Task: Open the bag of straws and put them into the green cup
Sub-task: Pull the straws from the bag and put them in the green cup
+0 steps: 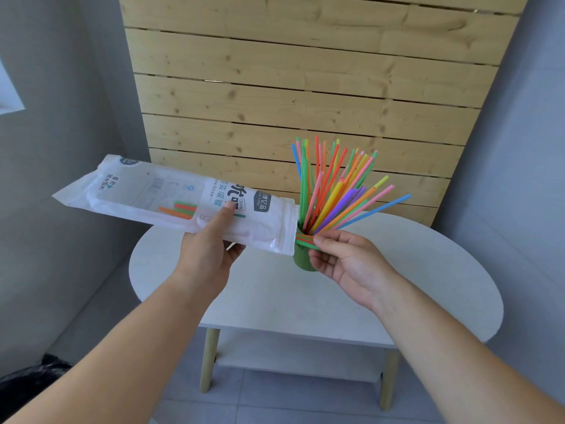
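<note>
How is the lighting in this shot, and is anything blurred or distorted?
Head view: soft, even daylight, no hard shadows on the rounded white table; its wide lens makes the pale wooden slat panel taper downward; print on the white plastic straw bag reads sharp; the coloured plastic straws show no blur.

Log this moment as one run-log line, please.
left hand holds bag | right hand pinches straw ends at bag mouth | green cup holds many straws
</note>
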### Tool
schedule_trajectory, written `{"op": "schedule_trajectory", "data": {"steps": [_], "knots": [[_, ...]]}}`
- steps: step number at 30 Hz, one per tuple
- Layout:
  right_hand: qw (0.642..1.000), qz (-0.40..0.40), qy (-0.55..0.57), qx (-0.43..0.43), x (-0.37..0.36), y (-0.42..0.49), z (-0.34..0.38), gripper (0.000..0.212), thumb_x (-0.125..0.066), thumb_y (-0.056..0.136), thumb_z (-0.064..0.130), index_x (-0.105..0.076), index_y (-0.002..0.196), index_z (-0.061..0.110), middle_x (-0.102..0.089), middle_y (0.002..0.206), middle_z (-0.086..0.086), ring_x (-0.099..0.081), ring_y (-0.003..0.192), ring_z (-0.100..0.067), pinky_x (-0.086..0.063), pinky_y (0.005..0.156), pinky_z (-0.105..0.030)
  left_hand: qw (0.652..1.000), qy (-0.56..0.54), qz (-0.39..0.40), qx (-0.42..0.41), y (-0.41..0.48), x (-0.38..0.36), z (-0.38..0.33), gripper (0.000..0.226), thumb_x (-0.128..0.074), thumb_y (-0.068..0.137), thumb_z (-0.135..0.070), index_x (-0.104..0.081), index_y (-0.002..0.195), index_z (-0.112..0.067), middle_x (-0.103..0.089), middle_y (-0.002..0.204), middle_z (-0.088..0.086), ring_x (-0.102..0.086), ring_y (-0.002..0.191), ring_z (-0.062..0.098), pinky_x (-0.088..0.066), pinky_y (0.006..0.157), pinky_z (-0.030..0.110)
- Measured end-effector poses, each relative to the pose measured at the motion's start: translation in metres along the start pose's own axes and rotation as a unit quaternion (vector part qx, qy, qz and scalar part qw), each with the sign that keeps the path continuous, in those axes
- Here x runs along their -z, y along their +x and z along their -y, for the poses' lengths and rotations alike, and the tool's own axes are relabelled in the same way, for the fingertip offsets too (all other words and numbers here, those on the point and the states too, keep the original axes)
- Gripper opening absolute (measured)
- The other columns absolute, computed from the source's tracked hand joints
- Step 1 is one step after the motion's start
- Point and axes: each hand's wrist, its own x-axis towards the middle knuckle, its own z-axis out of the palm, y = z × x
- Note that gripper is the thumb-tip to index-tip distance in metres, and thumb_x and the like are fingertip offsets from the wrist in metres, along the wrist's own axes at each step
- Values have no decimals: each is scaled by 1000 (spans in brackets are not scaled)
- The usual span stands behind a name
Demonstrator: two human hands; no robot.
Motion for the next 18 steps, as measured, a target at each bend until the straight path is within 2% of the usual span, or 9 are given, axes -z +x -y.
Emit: {"op": "schedule_trajectory", "data": {"steps": [3,6,9,12,14,18], "knots": [[999,-13,-32,15,0,-2,3,4,-65,92,-4,-64,95,-1,-70,77,-14,-67,60,-17,-58,56,-26,1000,-9,-12,21,1,1,3,34,-75,94,-18,-68,126,-23,-80,114,-2,-78,100,16,-62,70,28],[999,-38,-27,24,-3,-3,1,12,-70,91,3,-59,95,5,-71,80,-12,-67,59,-19,-57,55,-27,999,-10,-11,30,2,0,5,30,-75,93,-16,-70,122,-22,-81,109,-2,-79,95,16,-61,68,28],[999,-29,-43,9,-6,-4,0,13,-72,91,12,-65,100,7,-72,76,-6,-64,55,-16,-54,50,-26,1000,-4,-5,28,2,1,7,27,-75,93,-15,-71,119,-21,-82,108,-1,-79,94,17,-62,69,29],[998,-19,-63,8,-7,-4,1,4,-72,90,9,-71,93,6,-68,70,-3,-60,52,-11,-52,48,-22,1000,-3,-4,28,3,1,6,26,-75,93,-15,-71,118,-21,-82,108,-1,-79,94,17,-62,69,29],[1000,-20,-20,9,-7,-5,5,2,-72,88,3,-70,90,4,-66,68,-4,-61,54,-10,-53,50,-21,999,-6,-8,35,3,2,5,25,-75,93,-15,-70,117,-20,-82,105,-2,-79,91,16,-62,67,28],[989,-23,148,-3,-10,-5,10,6,-71,86,1,-71,85,6,-70,70,-4,-65,59,-11,-57,56,-21,997,-19,-17,75,0,1,4,20,-76,92,-17,-69,111,-19,-81,93,-4,-78,78,12,-59,60,25]]}}
